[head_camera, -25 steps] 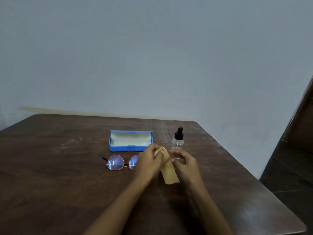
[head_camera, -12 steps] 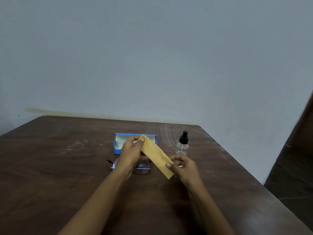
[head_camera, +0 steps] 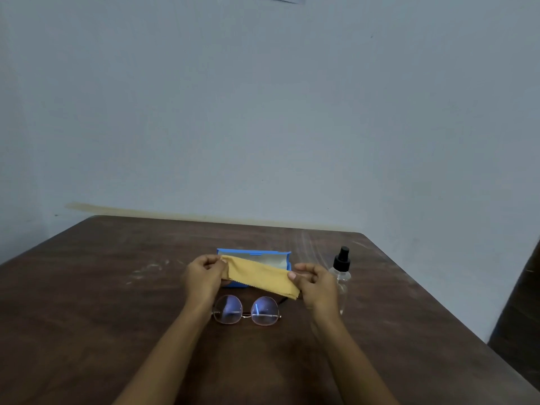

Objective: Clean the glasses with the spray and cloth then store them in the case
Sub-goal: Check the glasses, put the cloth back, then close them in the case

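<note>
A yellow cloth (head_camera: 260, 276) is stretched out between both hands above the table. My left hand (head_camera: 204, 276) pinches its left end and my right hand (head_camera: 315, 283) pinches its right end. Round glasses (head_camera: 247, 310) with a thin frame lie on the dark wooden table (head_camera: 87, 317) just below the cloth, lenses toward me. Behind the cloth stands an open blue case (head_camera: 257, 253), partly hidden by it. A clear spray bottle (head_camera: 341, 268) with a black pump top stands to the right, just behind my right hand.
A pale wall rises behind the table. The table's right edge runs diagonally at the right, with dark floor beyond it. Faint white smears mark the tabletop left of the case.
Both hands have drawn apart and spread the cloth out flat between them. The view has shifted, so the glasses now show uncovered below the cloth.
</note>
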Demonstrator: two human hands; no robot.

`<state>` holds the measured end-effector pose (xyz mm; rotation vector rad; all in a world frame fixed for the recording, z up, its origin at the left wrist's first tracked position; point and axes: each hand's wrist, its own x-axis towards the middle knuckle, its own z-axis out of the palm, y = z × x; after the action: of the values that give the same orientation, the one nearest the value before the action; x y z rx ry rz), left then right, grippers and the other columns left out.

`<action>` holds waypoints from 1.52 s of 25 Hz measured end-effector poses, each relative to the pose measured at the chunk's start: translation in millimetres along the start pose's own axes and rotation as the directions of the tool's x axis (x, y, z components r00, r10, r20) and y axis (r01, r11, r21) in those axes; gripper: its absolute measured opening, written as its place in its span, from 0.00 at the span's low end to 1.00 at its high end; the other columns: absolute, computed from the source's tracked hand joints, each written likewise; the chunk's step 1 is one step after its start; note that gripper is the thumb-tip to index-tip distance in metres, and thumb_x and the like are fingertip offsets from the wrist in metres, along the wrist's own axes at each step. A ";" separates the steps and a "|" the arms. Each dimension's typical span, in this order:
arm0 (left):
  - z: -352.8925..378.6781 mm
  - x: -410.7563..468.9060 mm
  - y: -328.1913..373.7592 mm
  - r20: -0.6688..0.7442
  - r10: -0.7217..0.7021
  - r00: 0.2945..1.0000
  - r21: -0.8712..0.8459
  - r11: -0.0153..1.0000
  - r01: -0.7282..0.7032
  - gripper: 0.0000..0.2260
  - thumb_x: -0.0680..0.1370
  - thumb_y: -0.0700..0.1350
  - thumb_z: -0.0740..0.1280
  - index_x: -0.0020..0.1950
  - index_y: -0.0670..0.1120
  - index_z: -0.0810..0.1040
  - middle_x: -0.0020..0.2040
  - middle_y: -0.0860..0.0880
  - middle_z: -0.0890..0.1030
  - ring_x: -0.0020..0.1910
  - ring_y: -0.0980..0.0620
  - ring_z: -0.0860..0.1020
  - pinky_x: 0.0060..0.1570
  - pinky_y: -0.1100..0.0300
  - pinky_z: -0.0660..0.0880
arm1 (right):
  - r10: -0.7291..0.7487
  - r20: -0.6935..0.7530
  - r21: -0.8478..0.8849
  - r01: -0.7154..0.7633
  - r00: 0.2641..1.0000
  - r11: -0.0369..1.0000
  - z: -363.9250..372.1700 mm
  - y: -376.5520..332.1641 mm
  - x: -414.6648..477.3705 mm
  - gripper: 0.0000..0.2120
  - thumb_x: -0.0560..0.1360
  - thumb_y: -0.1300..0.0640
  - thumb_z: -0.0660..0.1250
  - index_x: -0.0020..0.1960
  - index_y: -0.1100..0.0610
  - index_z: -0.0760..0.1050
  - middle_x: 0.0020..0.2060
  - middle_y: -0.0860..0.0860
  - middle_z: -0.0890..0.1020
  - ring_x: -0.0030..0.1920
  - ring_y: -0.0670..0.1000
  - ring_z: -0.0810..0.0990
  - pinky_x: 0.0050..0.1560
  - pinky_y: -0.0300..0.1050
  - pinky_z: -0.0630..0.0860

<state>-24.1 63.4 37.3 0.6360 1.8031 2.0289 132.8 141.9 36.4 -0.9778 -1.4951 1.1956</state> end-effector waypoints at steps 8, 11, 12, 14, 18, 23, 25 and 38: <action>-9.1 33.5 -11.4 -0.140 0.005 0.990 0.234 0.972 0.028 0.02 0.72 0.40 0.69 0.42 0.44 0.77 0.42 0.44 0.79 0.44 0.45 0.77 0.48 0.48 0.76 | 0.028 -0.098 -0.050 -0.033 0.995 0.998 25.5 5.3 28.6 0.08 0.69 0.60 0.71 0.44 0.53 0.73 0.37 0.47 0.78 0.45 0.51 0.78 0.51 0.51 0.77; -6.7 39.8 -14.6 -0.166 -0.016 0.986 0.263 0.963 0.060 0.07 0.70 0.40 0.71 0.37 0.45 0.74 0.42 0.44 0.78 0.43 0.45 0.76 0.43 0.52 0.73 | 0.049 -0.117 -0.052 -0.056 0.992 0.997 30.9 7.1 35.5 0.11 0.69 0.62 0.71 0.35 0.51 0.72 0.36 0.49 0.78 0.43 0.51 0.77 0.48 0.50 0.75; -5.1 39.7 -14.8 -0.165 -0.008 0.986 0.260 0.964 0.052 0.09 0.70 0.40 0.71 0.36 0.46 0.71 0.42 0.44 0.78 0.43 0.45 0.75 0.42 0.53 0.72 | 0.074 -0.110 -0.046 -0.080 0.991 0.996 31.5 6.8 39.1 0.11 0.69 0.64 0.70 0.34 0.51 0.73 0.35 0.49 0.78 0.41 0.51 0.76 0.47 0.49 0.75; -3.0 39.5 -14.7 -0.146 0.031 0.989 0.273 0.962 0.010 0.11 0.70 0.41 0.71 0.34 0.48 0.69 0.39 0.46 0.77 0.41 0.46 0.75 0.39 0.55 0.70 | 0.142 -0.084 -0.027 -0.144 0.986 0.989 32.4 5.6 47.5 0.08 0.70 0.66 0.69 0.36 0.55 0.76 0.35 0.52 0.79 0.40 0.51 0.77 0.48 0.50 0.76; -2.1 40.0 -17.9 -0.073 0.117 0.990 0.371 0.925 -0.082 0.06 0.71 0.43 0.70 0.36 0.51 0.75 0.38 0.49 0.78 0.42 0.48 0.74 0.35 0.59 0.65 | 0.206 0.001 0.007 -0.206 0.979 0.978 32.3 11.6 58.5 0.03 0.70 0.67 0.68 0.40 0.61 0.79 0.41 0.58 0.82 0.46 0.55 0.80 0.54 0.51 0.78; -0.4 41.4 -19.8 0.005 0.118 0.993 0.387 0.915 -0.110 0.04 0.73 0.42 0.68 0.45 0.49 0.81 0.41 0.49 0.81 0.45 0.51 0.78 0.38 0.61 0.69 | 0.104 0.011 -0.055 -0.103 0.995 0.993 30.9 14.9 60.3 0.05 0.70 0.68 0.68 0.45 0.62 0.80 0.38 0.51 0.80 0.41 0.47 0.78 0.45 0.41 0.77; 0.7 44.2 -16.6 0.012 0.142 0.990 0.428 0.894 -0.133 0.04 0.73 0.42 0.67 0.45 0.49 0.80 0.42 0.50 0.80 0.44 0.52 0.77 0.39 0.60 0.70 | 0.073 -0.029 -0.149 -0.076 0.997 0.986 30.5 16.1 60.9 0.05 0.71 0.67 0.68 0.43 0.59 0.80 0.34 0.46 0.77 0.40 0.45 0.76 0.42 0.39 0.74; 1.2 50.7 -29.1 0.075 0.282 0.956 0.661 0.704 -0.260 0.06 0.73 0.48 0.66 0.44 0.59 0.81 0.46 0.48 0.80 0.48 0.50 0.75 0.43 0.56 0.73 | -0.388 0.163 -0.592 0.405 0.907 0.697 34.8 28.3 57.0 0.09 0.75 0.66 0.62 0.52 0.64 0.79 0.50 0.52 0.73 0.43 0.42 0.67 0.41 0.19 0.66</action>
<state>-66.9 95.4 13.6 1.1293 2.6055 1.4894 86.6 194.5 17.2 -0.9710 -2.0543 0.3901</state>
